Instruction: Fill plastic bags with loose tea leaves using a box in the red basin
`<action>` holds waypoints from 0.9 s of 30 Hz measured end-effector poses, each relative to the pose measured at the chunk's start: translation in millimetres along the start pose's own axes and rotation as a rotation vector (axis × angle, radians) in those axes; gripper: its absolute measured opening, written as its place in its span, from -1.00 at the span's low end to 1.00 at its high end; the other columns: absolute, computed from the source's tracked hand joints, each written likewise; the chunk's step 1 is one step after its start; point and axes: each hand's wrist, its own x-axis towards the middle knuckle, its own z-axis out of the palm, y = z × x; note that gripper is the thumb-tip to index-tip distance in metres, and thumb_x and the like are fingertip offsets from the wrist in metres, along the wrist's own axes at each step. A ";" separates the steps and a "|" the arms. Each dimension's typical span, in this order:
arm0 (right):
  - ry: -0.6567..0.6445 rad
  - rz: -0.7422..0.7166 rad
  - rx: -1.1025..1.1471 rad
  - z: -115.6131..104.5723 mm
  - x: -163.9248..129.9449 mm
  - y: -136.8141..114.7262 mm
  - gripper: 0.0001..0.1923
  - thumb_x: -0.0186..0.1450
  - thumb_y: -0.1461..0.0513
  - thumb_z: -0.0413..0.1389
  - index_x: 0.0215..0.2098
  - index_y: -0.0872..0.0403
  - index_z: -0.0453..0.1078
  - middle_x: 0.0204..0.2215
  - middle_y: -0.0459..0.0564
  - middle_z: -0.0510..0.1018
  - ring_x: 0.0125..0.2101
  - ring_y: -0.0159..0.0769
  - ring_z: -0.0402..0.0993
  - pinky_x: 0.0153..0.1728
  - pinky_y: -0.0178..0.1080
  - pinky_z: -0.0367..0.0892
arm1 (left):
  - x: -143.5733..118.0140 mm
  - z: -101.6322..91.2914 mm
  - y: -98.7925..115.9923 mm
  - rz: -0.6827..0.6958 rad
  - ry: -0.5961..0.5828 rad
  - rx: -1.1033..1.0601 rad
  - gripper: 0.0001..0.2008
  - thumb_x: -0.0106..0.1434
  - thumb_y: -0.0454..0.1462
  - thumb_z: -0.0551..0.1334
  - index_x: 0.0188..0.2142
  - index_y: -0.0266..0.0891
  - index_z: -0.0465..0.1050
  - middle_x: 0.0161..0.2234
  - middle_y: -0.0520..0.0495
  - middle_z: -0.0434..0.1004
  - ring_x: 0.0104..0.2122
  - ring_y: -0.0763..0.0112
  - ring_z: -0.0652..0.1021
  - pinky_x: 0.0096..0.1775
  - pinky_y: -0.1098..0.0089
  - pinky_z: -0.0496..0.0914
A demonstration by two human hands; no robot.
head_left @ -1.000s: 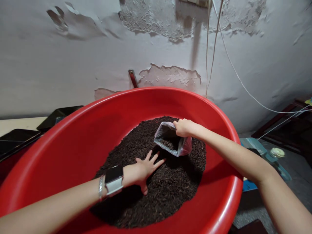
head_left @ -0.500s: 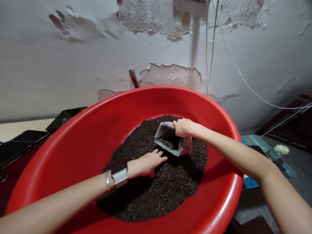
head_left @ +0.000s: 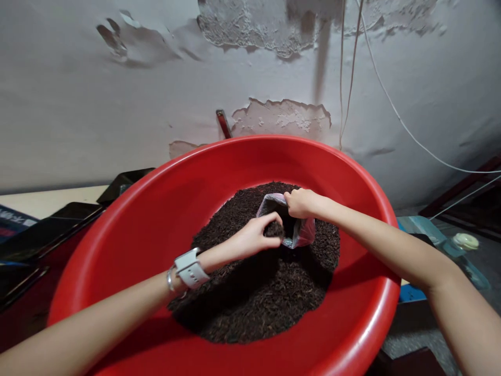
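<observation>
A large red plastic basin (head_left: 129, 245) holds a heap of dark loose tea leaves (head_left: 266, 303). Pinched by its rim in my right hand (head_left: 303, 202), a foil-lined plastic bag (head_left: 305, 232) leans over the heap with its mouth turned toward my left. Some of the bag's inside lies in shadow. My left hand (head_left: 256, 235) is curled around a clump of tea leaves right at the bag's mouth, thumb and fingers forming a C shape. A white-strapped watch (head_left: 191, 268) and a silver bracelet sit on my left wrist.
Black trays (head_left: 50, 227) stand on a pale table at the left. Behind the basin rises a peeling wall (head_left: 156, 104) with hanging white cables (head_left: 385, 94). A clear plastic container (head_left: 426, 235) with a pale round lid is at the right.
My left hand has risen from the heap with tea leaves in it and turned toward the bag's mouth. My right hand still grips the bag's rim. The view has shifted slightly left.
</observation>
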 end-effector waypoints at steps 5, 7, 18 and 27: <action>0.014 -0.029 -0.001 6.4 -1.2 -7.7 -0.55 0.22 0.15 -0.05 0.00 0.25 0.29 -0.13 0.29 0.48 -0.13 -0.04 0.44 -0.24 -0.16 0.37 | 10.6 1.9 -8.2 -0.159 0.217 -0.296 -0.48 0.09 -0.08 0.21 0.00 -0.29 0.26 0.02 -0.15 0.38 -0.01 0.23 0.39 -0.02 0.25 0.29; 0.024 -0.043 -0.004 8.6 -0.8 -8.8 -0.55 0.22 0.15 -0.05 0.00 0.24 0.29 -0.13 0.29 0.48 -0.13 -0.04 0.44 -0.24 -0.15 0.37 | 11.6 -1.0 -10.2 -0.106 0.145 -0.319 -0.45 0.08 -0.13 0.21 0.04 -0.28 0.24 0.06 -0.15 0.35 0.02 0.25 0.38 0.00 0.27 0.29; -0.008 0.022 0.009 -0.6 6.8 12.7 -0.55 0.20 0.27 -0.10 0.02 0.25 0.29 -0.10 0.31 0.45 -0.11 0.03 0.42 -0.26 -0.11 0.36 | -19.8 9.2 23.1 0.312 -0.408 0.363 -0.72 0.19 -0.17 0.19 -0.11 -0.16 0.42 -0.14 -0.08 0.47 -0.17 0.30 0.47 -0.13 0.37 0.33; -0.014 0.053 0.017 -1.2 9.1 16.7 -0.56 0.20 0.26 -0.10 0.01 0.23 0.31 -0.11 0.28 0.46 -0.13 -0.02 0.43 -0.26 -0.17 0.35 | -17.4 43.9 -35.6 0.203 -0.546 0.596 0.01 -0.08 -0.06 0.38 0.26 0.04 -0.18 0.28 -0.33 -0.25 0.21 -0.28 -0.08 0.02 -0.26 0.01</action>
